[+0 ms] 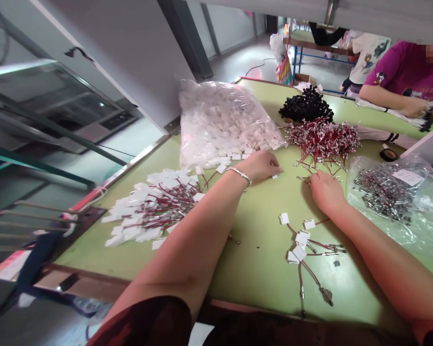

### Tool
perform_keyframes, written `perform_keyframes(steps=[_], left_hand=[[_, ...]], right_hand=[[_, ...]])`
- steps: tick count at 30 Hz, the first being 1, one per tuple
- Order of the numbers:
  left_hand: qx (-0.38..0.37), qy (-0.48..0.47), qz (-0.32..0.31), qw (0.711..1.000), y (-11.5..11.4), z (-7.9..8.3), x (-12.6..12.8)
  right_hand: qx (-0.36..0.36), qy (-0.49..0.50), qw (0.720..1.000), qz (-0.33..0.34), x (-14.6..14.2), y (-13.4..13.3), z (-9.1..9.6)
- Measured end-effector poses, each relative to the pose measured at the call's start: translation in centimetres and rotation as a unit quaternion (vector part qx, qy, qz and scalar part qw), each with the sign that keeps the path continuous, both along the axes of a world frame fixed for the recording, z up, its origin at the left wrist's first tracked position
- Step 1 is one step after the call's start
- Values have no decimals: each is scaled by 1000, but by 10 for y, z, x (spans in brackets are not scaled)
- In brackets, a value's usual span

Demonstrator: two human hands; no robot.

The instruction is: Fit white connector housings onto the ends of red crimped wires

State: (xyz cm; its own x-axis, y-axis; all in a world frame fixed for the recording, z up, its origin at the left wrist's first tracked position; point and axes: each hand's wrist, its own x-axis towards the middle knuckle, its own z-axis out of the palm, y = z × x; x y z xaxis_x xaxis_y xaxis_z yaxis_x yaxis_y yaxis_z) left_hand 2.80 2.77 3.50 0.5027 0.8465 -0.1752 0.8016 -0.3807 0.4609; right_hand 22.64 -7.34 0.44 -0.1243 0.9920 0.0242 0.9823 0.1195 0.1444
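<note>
My left hand (261, 165), with a silver bracelet on the wrist, rests on the green table (260, 226) with its fingers curled. Its fingertips touch a small white connector (274, 176) beside the open plastic bag of white connectors (220, 125). My right hand (324, 190) lies knuckles up at the near edge of the pile of red wires (323, 139), fingers bent down into the loose wire ends. What those fingers grip is hidden. A few finished red wires with white connectors (303, 245) lie between my forearms.
A large heap of finished wires with white connectors (155, 206) lies at the left. A black wire bundle (306, 105) sits behind the red pile. A clear bag of metal-tipped wires (393, 192) is at the right. Another person in a purple shirt (404, 72) works far right.
</note>
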Motion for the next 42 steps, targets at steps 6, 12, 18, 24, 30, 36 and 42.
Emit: perform_keyframes(steps=[6,12,18,24,30,36,42], left_hand=[[82,2,-48,995,5,-24,5],[78,-80,-32,993,-4,-23,15],[-50,-221,38,973,-15,-5,21],[-180,-288,68,938,-26,-16,35],[-11,-226,3,974,-32,-32,53],[-29,-197,46,979,-29,-32,48],[-235,-360,139,892,-23,-17,37]], right_hand=[[-25,37,999,-7,-4,-2,6],[-53,49,997,-4,-6,-1,5],[-38,85,992,-83,8,1,22],[-70,105,990,-56,15,5,18],[-17,144,989,-20,15,5,18],[11,130,991,-3,24,6,18],[61,285,957,-2,30,2,16]])
